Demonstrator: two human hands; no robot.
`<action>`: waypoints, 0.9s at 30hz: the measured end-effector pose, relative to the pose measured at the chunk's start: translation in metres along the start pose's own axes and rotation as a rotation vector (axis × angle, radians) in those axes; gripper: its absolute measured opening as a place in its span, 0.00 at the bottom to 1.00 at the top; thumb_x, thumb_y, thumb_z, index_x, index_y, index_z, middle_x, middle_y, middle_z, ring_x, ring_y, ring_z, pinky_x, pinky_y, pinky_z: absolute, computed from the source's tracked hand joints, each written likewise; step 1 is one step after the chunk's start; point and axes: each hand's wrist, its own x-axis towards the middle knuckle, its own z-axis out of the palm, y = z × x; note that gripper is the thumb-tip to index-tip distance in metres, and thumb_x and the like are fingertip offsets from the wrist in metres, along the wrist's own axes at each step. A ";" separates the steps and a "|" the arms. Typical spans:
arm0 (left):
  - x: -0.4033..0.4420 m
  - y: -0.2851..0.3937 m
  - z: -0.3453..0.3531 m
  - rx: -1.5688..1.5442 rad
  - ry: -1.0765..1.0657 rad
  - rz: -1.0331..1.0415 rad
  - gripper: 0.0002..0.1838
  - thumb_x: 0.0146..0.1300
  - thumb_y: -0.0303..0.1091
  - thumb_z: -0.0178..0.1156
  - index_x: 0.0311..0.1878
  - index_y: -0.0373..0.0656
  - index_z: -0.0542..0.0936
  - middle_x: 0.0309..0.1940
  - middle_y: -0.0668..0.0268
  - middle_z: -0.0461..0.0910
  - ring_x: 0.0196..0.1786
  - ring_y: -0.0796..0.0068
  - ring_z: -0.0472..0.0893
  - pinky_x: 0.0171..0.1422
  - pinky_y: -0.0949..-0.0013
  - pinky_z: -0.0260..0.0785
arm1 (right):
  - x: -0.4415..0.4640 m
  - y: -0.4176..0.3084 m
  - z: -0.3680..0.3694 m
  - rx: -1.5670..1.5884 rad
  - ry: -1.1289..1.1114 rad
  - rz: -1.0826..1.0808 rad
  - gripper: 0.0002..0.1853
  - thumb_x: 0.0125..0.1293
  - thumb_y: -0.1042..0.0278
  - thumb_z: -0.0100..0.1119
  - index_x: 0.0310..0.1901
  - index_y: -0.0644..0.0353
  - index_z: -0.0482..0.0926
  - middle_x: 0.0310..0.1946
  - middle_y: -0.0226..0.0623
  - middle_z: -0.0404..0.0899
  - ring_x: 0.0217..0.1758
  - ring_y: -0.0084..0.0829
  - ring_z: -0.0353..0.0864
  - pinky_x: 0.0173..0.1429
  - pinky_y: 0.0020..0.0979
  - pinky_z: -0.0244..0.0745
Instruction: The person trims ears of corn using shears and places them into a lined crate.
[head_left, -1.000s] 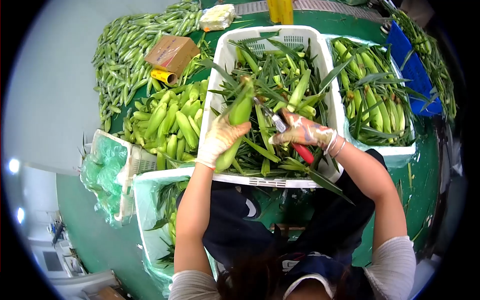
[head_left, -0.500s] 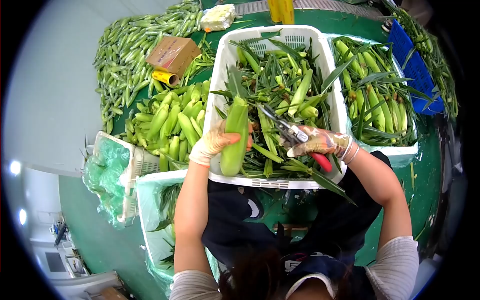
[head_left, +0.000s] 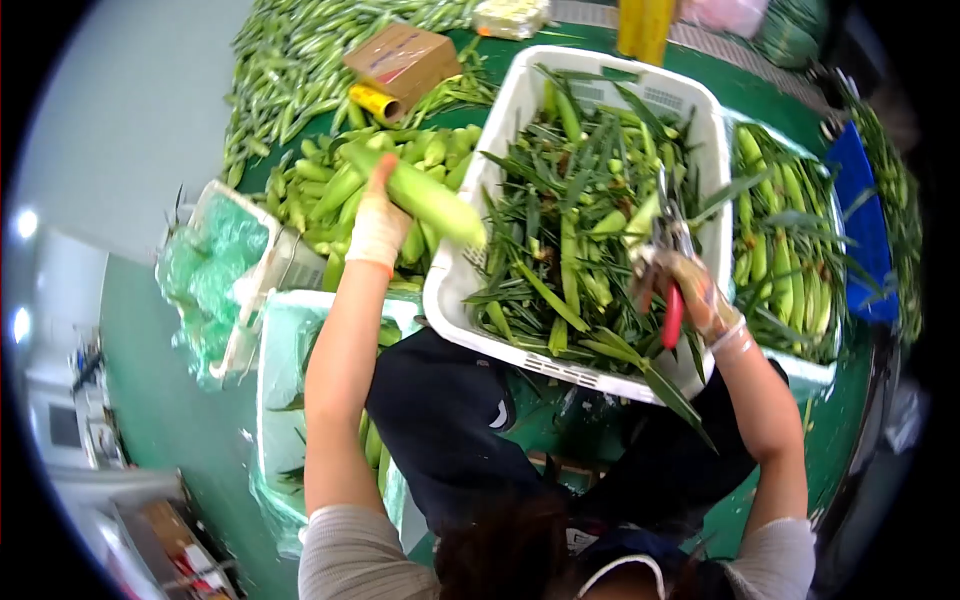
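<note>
My gloved left hand (head_left: 380, 222) holds a green ear of corn (head_left: 425, 200), slightly blurred, over the pile of corn ears (head_left: 310, 190) left of the white basket (head_left: 500, 348). In my gloved right hand (head_left: 690, 285) are pruning shears (head_left: 672, 235) with red handles, their blades pointing up over the basket's right side. Cut husks and long leaves (head_left: 570, 230) fill that basket, which stands in front of my knees.
A cardboard box (head_left: 405, 65) and a yellow roll (head_left: 375, 103) lie behind the pile. On the right are a lined crate of corn (head_left: 780, 250) and a blue crate (head_left: 860, 220). Green plastic bags (head_left: 205, 270) fill a crate at left.
My left hand has carried the ear from above the basket leftward to over the pile. My right hand has shifted right with the shears. The camera view has turned.
</note>
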 end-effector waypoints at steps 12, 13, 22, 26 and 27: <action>0.098 0.042 -0.080 -0.197 -0.088 0.246 0.44 0.66 0.59 0.45 0.70 0.31 0.48 0.67 0.40 0.56 0.64 0.43 0.67 0.67 0.51 0.62 | 0.017 0.056 0.000 -0.274 0.148 0.337 0.15 0.59 0.66 0.60 0.45 0.65 0.73 0.33 0.38 0.77 0.31 0.34 0.80 0.38 0.33 0.79; 0.090 0.052 -0.102 -0.107 -0.123 0.231 0.40 0.68 0.56 0.45 0.67 0.29 0.52 0.63 0.38 0.62 0.60 0.43 0.71 0.63 0.50 0.65 | 0.017 0.059 -0.008 -0.283 0.050 0.327 0.17 0.61 0.65 0.59 0.47 0.66 0.72 0.36 0.40 0.77 0.31 0.34 0.79 0.40 0.34 0.79; -0.231 0.059 -0.438 1.357 0.752 -0.078 0.18 0.59 0.45 0.54 0.28 0.38 0.82 0.27 0.54 0.82 0.30 0.63 0.81 0.35 0.61 0.69 | 0.024 0.074 0.008 -0.473 0.152 0.370 0.16 0.63 0.63 0.56 0.46 0.67 0.74 0.30 0.39 0.78 0.29 0.31 0.79 0.38 0.29 0.76; -0.291 -0.012 -0.483 1.583 1.046 -0.624 0.28 0.46 0.46 0.64 0.45 0.32 0.80 0.49 0.46 0.78 0.53 0.50 0.78 0.56 0.60 0.71 | 0.013 0.076 0.009 -0.608 0.084 0.358 0.21 0.65 0.53 0.52 0.44 0.67 0.77 0.22 0.39 0.77 0.21 0.29 0.76 0.32 0.26 0.72; -0.290 -0.026 -0.483 1.674 1.088 -0.589 0.34 0.45 0.45 0.64 0.56 0.34 0.74 0.57 0.48 0.74 0.58 0.55 0.75 0.60 0.62 0.69 | 0.009 0.074 0.012 -0.639 0.129 0.362 0.22 0.64 0.52 0.53 0.45 0.67 0.77 0.25 0.39 0.78 0.24 0.28 0.77 0.32 0.26 0.72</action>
